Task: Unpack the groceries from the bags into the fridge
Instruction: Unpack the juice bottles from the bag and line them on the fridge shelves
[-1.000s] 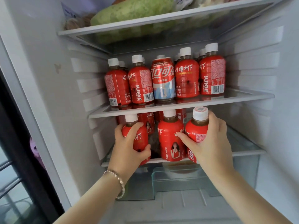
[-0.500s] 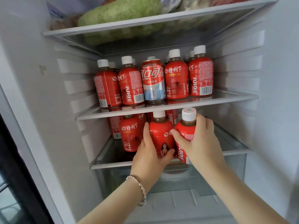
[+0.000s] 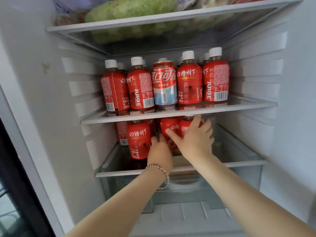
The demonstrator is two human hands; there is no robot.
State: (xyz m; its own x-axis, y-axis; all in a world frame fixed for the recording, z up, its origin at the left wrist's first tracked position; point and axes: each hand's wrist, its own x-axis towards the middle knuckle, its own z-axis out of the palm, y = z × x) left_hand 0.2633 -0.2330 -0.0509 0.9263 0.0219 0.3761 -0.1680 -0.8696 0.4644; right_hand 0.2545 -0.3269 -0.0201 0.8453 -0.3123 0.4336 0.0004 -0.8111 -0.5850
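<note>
Silver beads of my bracelet [image 3: 160, 170] circle my left wrist, nearest to me, in front of the clear crisper drawer [image 3: 239, 182] at the foot of the fridge [image 3: 51, 100]. Both my arms reach into the gap directly below the middle shelf [image 3: 136, 118], over the lower glass shelf [image 3: 239, 164].

My left hand [image 3: 159, 153] sits against the base of the middle juice bottle [image 3: 168, 129], one finger rising along its left side; the blur keeps me from telling whether I grip it or only touch it. My right hand [image 3: 196, 141] grips the right juice bottle [image 3: 186, 125], thumb laid across the front and fingers curled round its right side, the forefinger reaching up to the middle shelf's edge. These two bottles stand touching each other. A left juice bottle [image 3: 138, 139] stands upright just beside them, with another behind it.

On the middle shelf a row of red juice bottles [image 3: 188, 82] with white caps stands either side of a cola can [image 3: 164, 82], more bottles behind. Above the middle shelf, the top shelf [image 3: 153, 18] carries a pale green vegetable [image 3: 133, 7].
</note>
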